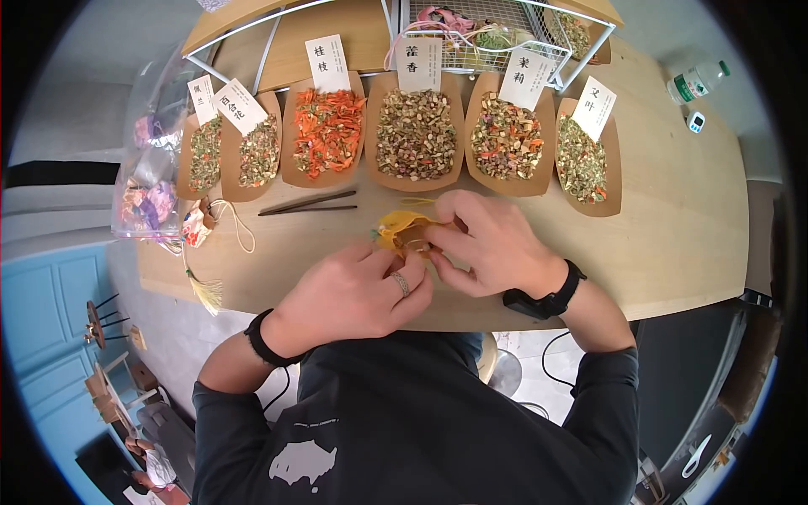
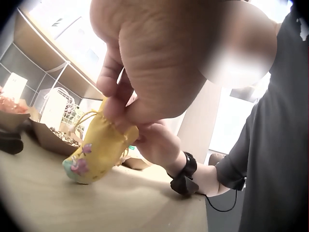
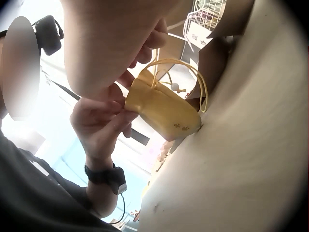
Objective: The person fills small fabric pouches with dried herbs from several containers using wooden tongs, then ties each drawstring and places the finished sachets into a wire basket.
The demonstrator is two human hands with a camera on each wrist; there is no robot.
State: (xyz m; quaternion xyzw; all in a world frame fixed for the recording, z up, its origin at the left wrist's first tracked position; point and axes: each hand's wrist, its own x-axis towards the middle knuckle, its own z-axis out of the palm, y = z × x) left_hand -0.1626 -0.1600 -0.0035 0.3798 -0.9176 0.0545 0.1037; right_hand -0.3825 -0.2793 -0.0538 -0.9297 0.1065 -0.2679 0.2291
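Note:
A small yellow drawstring pouch is held at its mouth by both hands, just above the table's near part. The left hand pinches one side of the rim, and the right hand pinches the other. Pink flowers show on the pouch in the left wrist view, where its bottom hangs close to the tabletop. From the right wrist view, yellow cords and a white bead hang beside the pouch. What lies inside the pouch cannot be made out.
Several paper trays of dried herbs with labels stand in a row behind the hands. Dark tweezers lie to the left, near a patterned pouch with a tassel. A bottle and a small white device are at the back right.

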